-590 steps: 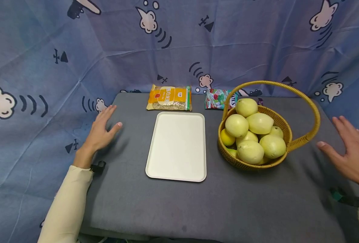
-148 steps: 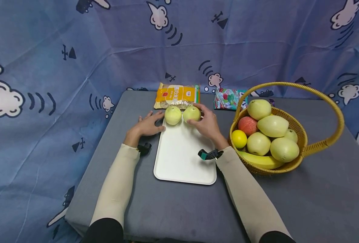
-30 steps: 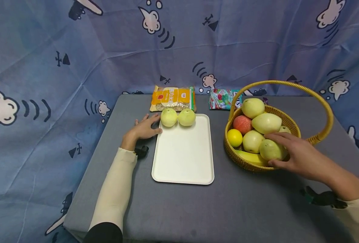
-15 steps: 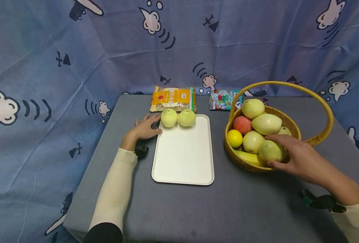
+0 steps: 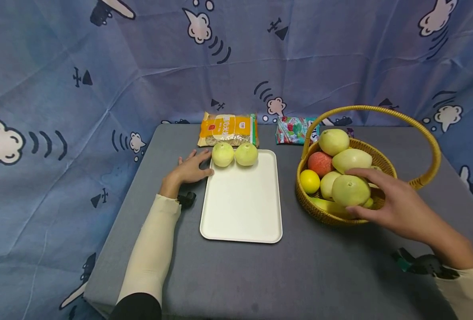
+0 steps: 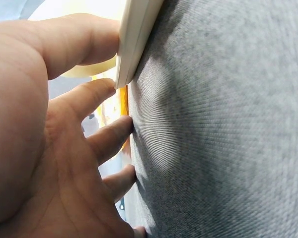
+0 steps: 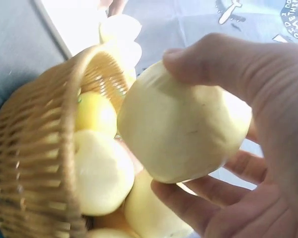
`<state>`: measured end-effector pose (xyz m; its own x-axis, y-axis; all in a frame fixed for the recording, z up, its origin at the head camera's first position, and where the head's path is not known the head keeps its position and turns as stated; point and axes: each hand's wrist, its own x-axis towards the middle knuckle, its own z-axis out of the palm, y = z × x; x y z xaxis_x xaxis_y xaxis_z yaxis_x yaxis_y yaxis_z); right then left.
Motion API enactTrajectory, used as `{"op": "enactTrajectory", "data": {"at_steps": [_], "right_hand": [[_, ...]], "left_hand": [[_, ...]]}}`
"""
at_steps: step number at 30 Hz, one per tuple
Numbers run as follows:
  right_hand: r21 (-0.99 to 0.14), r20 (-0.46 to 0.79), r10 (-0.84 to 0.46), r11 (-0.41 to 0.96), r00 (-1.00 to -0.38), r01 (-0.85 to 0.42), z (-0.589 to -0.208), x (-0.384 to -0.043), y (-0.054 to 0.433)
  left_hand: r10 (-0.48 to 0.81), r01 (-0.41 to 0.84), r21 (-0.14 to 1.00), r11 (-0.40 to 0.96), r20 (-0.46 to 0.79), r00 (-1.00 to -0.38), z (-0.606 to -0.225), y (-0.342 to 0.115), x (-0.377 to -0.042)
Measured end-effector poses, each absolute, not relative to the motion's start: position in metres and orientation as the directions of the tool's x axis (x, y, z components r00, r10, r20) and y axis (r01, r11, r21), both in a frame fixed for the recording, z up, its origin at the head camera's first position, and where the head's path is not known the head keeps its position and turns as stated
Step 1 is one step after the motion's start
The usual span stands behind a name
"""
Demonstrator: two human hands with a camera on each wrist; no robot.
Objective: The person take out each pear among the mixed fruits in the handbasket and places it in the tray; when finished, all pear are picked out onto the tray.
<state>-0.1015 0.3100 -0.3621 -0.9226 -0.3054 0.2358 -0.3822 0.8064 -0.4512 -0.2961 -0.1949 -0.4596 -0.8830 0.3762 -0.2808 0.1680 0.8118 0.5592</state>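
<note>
My right hand (image 5: 400, 206) grips a round pale green fruit (image 5: 351, 190) between thumb and fingers, raised over the wicker basket (image 5: 314, 212). In the right wrist view the same fruit (image 7: 184, 124) fills the grasp, thumb on one side and fingers on the other. Two similar pale green fruits, a left one (image 5: 222, 154) and a right one (image 5: 246, 154), sit side by side at the far end of the white tray (image 5: 240, 204). My left hand (image 5: 190, 169) rests at the tray's far left edge. In the left wrist view its thumb (image 6: 84, 42) and index finger touch the rim, other fingertips down on the cloth.
In the basket lie a red fruit (image 5: 320, 163), a yellow lemon-like fruit (image 5: 310, 181), a banana (image 5: 328, 206) and several pale green fruits. Its tall handle (image 5: 432, 146) arches above. A yellow grain bag (image 5: 228, 128) and a turquoise packet (image 5: 294, 130) lie behind the tray.
Compared with half a second ago, my right hand has lifted the fruit up and left from its place in the basket. Earlier, the two fruits were set on the tray. Lately the left hand stays put.
</note>
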Motion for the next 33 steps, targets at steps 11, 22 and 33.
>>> {"op": "enactTrajectory", "data": {"at_steps": [11, 22, 33], "right_hand": [[-0.564, 0.289, -0.385, 0.671, -0.876, -0.481, -0.355, -0.115, 0.276], [-0.647, 0.326, -0.452, 0.534, -0.830, -0.545, -0.358, -0.137, 0.236], [-0.708, 0.282, -0.482, 0.479, -0.830, -0.519, -0.364, -0.159, 0.201]], "left_hand": [[0.382, 0.177, 0.551, 0.815, -0.281, -0.880, -0.457, -0.195, -0.295], [0.382, 0.178, 0.554, 0.813, -0.278, -0.881, -0.457, -0.195, -0.295], [0.375, 0.175, 0.547, 0.819, -0.279, -0.884, -0.458, -0.194, -0.296]]}}
